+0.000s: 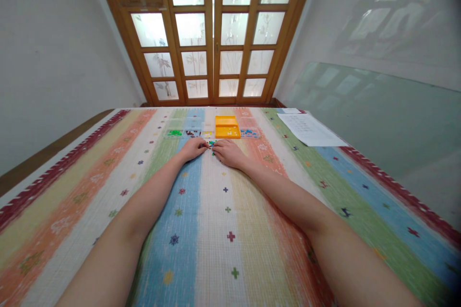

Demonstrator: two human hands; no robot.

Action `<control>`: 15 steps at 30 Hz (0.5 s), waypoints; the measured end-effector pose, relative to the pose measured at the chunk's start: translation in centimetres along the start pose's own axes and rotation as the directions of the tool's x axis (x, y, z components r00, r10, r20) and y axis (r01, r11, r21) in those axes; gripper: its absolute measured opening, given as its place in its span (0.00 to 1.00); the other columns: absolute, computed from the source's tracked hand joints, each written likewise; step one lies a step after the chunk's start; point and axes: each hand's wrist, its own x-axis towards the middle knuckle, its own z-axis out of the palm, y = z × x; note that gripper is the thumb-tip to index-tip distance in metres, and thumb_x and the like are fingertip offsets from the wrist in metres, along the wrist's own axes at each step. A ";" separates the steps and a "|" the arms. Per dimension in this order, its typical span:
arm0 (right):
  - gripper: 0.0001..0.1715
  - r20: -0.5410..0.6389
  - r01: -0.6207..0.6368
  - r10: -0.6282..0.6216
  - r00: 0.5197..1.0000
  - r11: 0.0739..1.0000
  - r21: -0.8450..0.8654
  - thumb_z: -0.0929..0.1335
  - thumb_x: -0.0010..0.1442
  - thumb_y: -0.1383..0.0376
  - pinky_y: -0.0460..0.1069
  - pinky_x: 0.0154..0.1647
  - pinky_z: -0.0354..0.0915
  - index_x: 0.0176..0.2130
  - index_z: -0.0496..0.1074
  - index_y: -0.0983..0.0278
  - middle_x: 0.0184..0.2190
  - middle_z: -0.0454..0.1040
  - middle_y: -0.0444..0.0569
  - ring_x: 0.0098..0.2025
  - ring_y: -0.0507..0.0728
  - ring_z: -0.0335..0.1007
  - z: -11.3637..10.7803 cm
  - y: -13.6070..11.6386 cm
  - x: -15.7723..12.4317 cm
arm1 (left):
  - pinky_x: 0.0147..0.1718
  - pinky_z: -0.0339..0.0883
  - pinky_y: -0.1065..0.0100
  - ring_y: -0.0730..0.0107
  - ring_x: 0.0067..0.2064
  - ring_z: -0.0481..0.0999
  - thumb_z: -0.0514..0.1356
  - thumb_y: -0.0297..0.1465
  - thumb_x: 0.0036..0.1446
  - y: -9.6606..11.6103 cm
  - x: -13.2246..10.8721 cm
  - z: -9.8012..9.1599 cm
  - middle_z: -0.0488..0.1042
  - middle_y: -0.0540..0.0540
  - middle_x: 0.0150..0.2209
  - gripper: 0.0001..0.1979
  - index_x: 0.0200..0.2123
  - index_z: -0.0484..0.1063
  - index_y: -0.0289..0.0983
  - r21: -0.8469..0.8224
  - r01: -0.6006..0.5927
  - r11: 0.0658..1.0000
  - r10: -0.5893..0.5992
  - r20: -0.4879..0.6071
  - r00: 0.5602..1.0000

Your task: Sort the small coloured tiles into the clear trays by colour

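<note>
My left hand (194, 148) and my right hand (229, 152) rest close together at the far middle of the table, fingers curled in and nearly meeting. Between the fingertips lies a small cluster of green and dark pieces (212, 143). Both hands look closed in a pinch on this cluster, but what each one grips is too small to tell. Just beyond them stands an open orange box (227, 120) with a few whitish bits in it. Clear boxes beside it hold green pieces (175, 133), dark red pieces (193, 133), yellow pieces (207, 133) and blue pieces (249, 133).
A striped, patterned tablecloth (216, 230) covers the table. Printed paper sheets (313, 129) lie at the far right. Behind the table is a wooden door with glass panes (216, 33); a glass panel (378, 115) leans along the right wall.
</note>
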 end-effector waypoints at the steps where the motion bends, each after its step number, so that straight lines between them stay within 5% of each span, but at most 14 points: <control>1: 0.16 -0.002 0.001 -0.001 1.000 1.000 0.004 0.65 0.72 0.64 0.60 0.60 0.62 0.52 0.80 0.62 0.51 0.79 0.56 0.55 0.62 0.71 0.0 0.0 0.0 | 0.47 0.70 0.63 0.63 0.43 0.78 0.60 0.31 0.61 -0.1 0.0 0.1 0.81 0.46 0.41 0.10 0.41 0.82 0.39 -0.019 -0.008 1.000 0.008 0.007 1.000; 8: 0.17 -0.014 0.061 -0.060 0.998 0.996 0.058 0.64 0.73 0.63 0.60 0.60 0.62 0.52 0.80 0.61 0.50 0.80 0.54 0.55 0.62 0.72 -0.5 -0.2 -0.1 | 0.46 0.71 0.65 0.65 0.41 0.78 0.59 0.34 0.63 -0.8 0.0 0.8 0.82 0.47 0.41 0.12 0.45 0.81 0.39 -0.178 0.049 0.983 -0.051 -0.004 0.999; 15: 0.17 -0.004 0.104 -0.104 0.995 0.990 0.092 0.63 0.73 0.63 0.59 0.61 0.62 0.52 0.80 0.61 0.53 0.79 0.54 0.56 0.61 0.72 -0.1 -0.1 0.0 | 0.47 0.70 0.63 0.63 0.43 0.78 0.58 0.33 0.65 -0.8 0.1 0.9 0.82 0.46 0.43 0.12 0.44 0.81 0.39 -0.069 0.078 0.995 -0.083 -0.079 0.993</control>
